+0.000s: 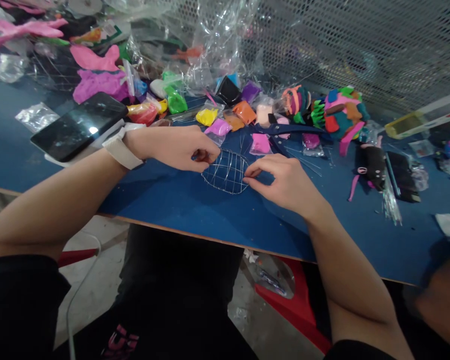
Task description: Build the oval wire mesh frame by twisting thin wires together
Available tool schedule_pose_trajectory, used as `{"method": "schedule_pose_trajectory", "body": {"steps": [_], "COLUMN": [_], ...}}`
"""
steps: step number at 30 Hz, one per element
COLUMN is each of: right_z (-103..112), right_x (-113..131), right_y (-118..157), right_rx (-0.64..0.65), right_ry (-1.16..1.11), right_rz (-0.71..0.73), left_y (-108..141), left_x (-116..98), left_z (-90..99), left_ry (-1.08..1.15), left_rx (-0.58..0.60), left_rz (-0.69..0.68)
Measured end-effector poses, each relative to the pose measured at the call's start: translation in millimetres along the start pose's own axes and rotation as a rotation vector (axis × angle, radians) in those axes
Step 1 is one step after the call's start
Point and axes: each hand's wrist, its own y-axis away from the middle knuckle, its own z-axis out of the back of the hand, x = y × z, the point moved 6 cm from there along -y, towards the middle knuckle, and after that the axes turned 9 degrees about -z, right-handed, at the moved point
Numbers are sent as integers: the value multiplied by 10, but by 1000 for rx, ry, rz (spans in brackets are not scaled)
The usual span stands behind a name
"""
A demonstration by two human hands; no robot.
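Observation:
A small rounded frame of bent silver wire (228, 172), crossed by thin wires like a grid, is held just above the blue table. My left hand (183, 147) grips its upper left edge between curled fingers and thumb. At the opposite side, my right hand (275, 180) pinches the right edge with thumb and forefinger. Behind the frame lie a pink clay packet (261, 143) and a pair of dark-handled pliers (285, 131). Loose straight wires (303, 161) are scattered right of the packet.
A phone (80, 126) lies beside my left forearm. Bagged coloured clay, such as a yellow packet (207, 116), lines the back before a perforated metal screen (341, 50). Farther right are a clay-covered model (344, 112) and a black figure (373, 165). Part of another person (442, 300) shows at lower right.

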Motion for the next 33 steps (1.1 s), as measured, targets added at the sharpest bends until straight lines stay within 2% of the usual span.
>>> {"method": "schedule_pose_trajectory", "body": {"steps": [14, 20, 27, 33], "right_z": [26, 54, 86, 45], "right_x": [-126, -129, -118, -134], "right_y": [-45, -35, -30, -22], "right_rx": [68, 64, 44, 155], "right_ry": [-156, -154, -167, -163], "right_rz": [-27, -24, -38, -12], "left_y": [-25, -53, -54, -55], "left_x": [8, 55, 102, 87], "left_z": [41, 39, 25, 11], "left_ry": [-15, 10, 35, 31], "left_rx": [64, 3, -11, 5], "left_rz": [30, 17, -4, -5]}}
